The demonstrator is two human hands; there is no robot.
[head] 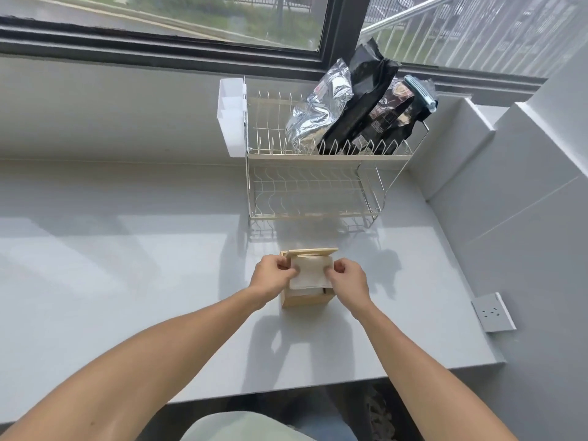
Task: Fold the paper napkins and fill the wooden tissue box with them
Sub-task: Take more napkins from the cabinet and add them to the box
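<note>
head view: both hands (276,272) (346,275) pinching folded napkins (310,276) over open wooden tissue box (304,299)

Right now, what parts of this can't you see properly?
All from the head view:
- Inside of the wooden tissue box: covered by the folded napkin and both hands.
- Fingertips of the left hand and right hand: curled in against the napkin.
- Print on the foil bags in the dish rack: too small and blurred to read.
- Floor below the counter: cut off by the frame's bottom edge.
</note>
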